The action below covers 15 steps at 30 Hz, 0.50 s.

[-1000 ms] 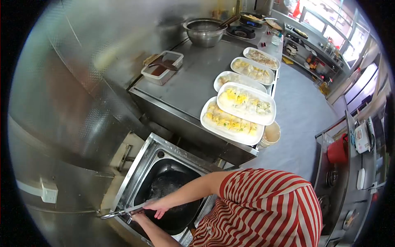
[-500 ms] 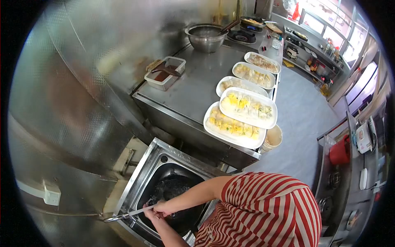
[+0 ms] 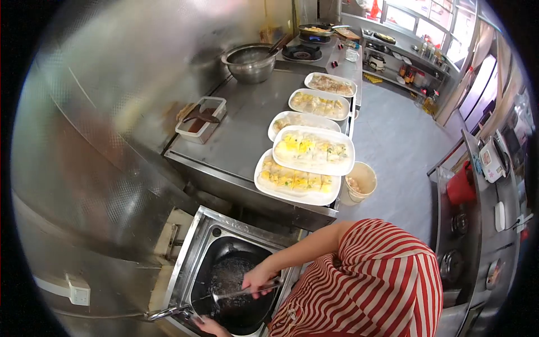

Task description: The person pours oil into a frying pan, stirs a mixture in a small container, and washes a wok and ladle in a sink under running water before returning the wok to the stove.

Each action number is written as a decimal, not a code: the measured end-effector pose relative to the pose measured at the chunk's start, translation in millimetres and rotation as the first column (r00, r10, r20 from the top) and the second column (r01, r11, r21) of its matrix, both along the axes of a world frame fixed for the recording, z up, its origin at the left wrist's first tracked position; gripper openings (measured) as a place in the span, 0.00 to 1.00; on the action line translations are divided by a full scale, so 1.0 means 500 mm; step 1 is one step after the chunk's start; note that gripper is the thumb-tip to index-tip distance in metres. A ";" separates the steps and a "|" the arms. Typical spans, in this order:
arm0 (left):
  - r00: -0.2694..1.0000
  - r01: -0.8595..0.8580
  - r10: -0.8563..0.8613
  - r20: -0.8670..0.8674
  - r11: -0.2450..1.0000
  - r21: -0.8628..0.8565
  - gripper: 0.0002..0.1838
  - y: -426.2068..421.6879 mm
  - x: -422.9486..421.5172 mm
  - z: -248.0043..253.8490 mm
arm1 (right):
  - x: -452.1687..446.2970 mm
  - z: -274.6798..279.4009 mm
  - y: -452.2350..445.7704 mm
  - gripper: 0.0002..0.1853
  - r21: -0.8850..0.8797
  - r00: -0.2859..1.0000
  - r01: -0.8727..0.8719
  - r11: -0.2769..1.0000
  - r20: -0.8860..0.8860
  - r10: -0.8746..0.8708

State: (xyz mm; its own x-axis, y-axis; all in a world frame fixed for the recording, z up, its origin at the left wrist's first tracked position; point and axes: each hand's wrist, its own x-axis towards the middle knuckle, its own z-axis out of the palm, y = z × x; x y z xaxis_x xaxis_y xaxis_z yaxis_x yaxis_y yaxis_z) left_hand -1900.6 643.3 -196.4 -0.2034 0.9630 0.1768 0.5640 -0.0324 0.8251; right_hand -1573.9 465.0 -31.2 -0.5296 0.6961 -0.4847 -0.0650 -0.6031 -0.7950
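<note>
My right hand (image 3: 258,279) is closed on a long, flat, shiny blade-like tool (image 3: 234,294) over the black basin of the sink (image 3: 197,236). Its exact kind does not show. Lower down, my left hand (image 3: 212,327) is by the metal faucet (image 3: 163,312) at the sink's left edge. Its fingers are small and blurred, and whether they grip the faucet's lever I cannot make out. Bubbly water (image 3: 231,269) stirs in the basin below my right hand.
White plates with cut egg rolls, such as the front plate (image 3: 264,194), overlap along the counter (image 3: 224,140). A sauce box (image 3: 196,135), a steel bowl (image 3: 247,73) and a pan on a stove (image 3: 315,33) stand farther back. Beside the counter is a bucket (image 3: 368,171).
My hands were together at the faucet. My right hand has moved right and up with the shiny tool; my left hand has drawn down and left. The view has shifted slightly.
</note>
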 end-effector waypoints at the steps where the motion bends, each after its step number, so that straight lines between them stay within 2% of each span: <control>1: 0.993 0.065 -0.059 -0.105 0.997 0.052 0.23 -0.041 0.002 0.004 | 0.013 0.008 -0.012 0.10 0.181 0.965 -0.149 0.972 0.240 0.103; 2: 0.971 0.136 -0.113 -0.212 0.986 0.099 0.20 -0.107 0.013 0.042 | 0.027 0.016 -0.023 0.12 0.313 0.865 -0.321 0.894 0.482 0.141; 3: 0.951 0.223 -0.197 -0.239 0.971 0.087 0.21 -0.169 0.005 0.086 | 0.018 -0.007 -0.028 0.18 0.381 0.789 -0.450 0.808 0.593 0.160; 4: 0.923 0.307 -0.279 -0.266 0.949 0.068 0.23 -0.225 -0.001 0.113 | 0.029 0.011 -0.046 0.18 0.392 0.793 -0.439 0.809 0.592 0.144; 6: 0.873 0.345 -0.091 -0.480 0.811 0.472 0.15 -0.292 -0.066 0.008 | 0.059 0.074 -0.101 0.22 0.547 0.804 -0.414 0.727 0.594 0.011; 7: 0.881 0.303 -0.041 -0.471 0.815 0.494 0.15 -0.332 -0.064 -0.003 | 0.074 0.087 -0.119 0.26 0.568 0.813 -0.406 0.716 0.583 -0.002; 8: 0.905 0.224 -0.007 -0.425 0.858 0.462 0.15 -0.355 -0.038 -0.011 | 0.096 0.114 -0.145 0.24 0.698 0.843 -0.366 0.616 0.529 -0.098; 11: 0.953 0.035 0.089 -0.290 0.917 0.398 0.14 -0.398 0.045 -0.010 | 0.168 0.227 -0.240 0.23 0.866 0.865 -0.193 0.461 0.372 -0.337; 12: 0.961 -0.012 0.118 -0.250 0.922 0.388 0.14 -0.404 0.068 -0.005 | 0.195 0.247 -0.273 0.24 0.914 0.831 -0.164 0.371 0.330 -0.448; 13: 0.967 -0.052 0.141 -0.213 0.925 0.375 0.13 -0.414 0.091 -0.003 | 0.227 0.281 -0.312 0.24 0.920 0.781 -0.165 0.355 0.342 -0.522; 14: 0.970 -0.093 0.167 -0.177 0.926 0.366 0.13 -0.423 0.110 0.002 | 0.255 0.300 -0.349 0.25 0.901 0.670 -0.157 0.404 0.398 -0.627; 15: 0.971 -0.131 0.192 -0.145 0.926 0.354 0.13 -0.433 0.127 0.008 | 0.284 0.291 -0.377 0.24 0.947 0.530 -0.127 0.296 0.317 -0.786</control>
State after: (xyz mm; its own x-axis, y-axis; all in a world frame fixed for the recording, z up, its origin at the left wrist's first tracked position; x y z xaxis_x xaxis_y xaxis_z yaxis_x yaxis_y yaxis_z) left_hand -1837.3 427.0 -192.6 -0.2875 0.7953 0.5337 0.7187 -0.1892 0.6691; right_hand -1432.1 276.3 114.2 0.0368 0.8853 0.4635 0.7087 0.3039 -0.6367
